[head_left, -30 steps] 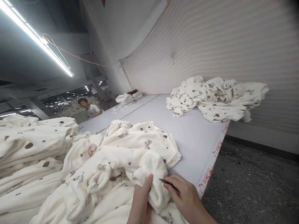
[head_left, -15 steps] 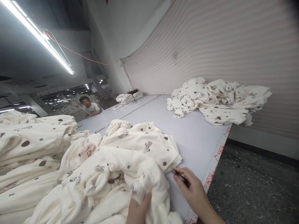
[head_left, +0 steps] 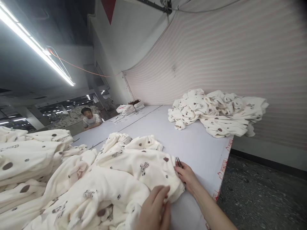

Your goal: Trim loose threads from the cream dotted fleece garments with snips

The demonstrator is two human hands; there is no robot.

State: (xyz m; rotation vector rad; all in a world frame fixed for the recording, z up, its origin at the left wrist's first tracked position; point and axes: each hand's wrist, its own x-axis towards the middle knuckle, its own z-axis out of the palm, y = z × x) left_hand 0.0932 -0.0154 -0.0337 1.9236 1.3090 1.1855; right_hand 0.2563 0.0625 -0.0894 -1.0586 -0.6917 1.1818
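Note:
A cream fleece garment (head_left: 134, 161) printed with zebras, paw prints and brown spots lies in front of me, its end towards my right. My right hand (head_left: 188, 175) is closed around thread snips (head_left: 178, 163), whose two dark pointed blades stick up past the fingers. Its fingertips meet the garment's right edge. Over the near part of the same cloth is my left hand (head_left: 155, 206), slightly blurred, its fingers bent and apart with no cloth visibly pinched. Part of that hand is cut off by the bottom of the view.
More folded fleece (head_left: 28, 159) is heaped on the left. Another pile of printed fleece (head_left: 216, 111) lies at the table's far right, by a striped curtain (head_left: 216, 57). Stacked pale pieces (head_left: 129, 108) sit at the back of the table (head_left: 153, 124). A person (head_left: 91, 119) leans at its far left edge.
My left hand has come off the bunched cloth and moved right. My right hand has moved up to the garment's edge, its snips now pointing upward. The garment's near part lies flatter.

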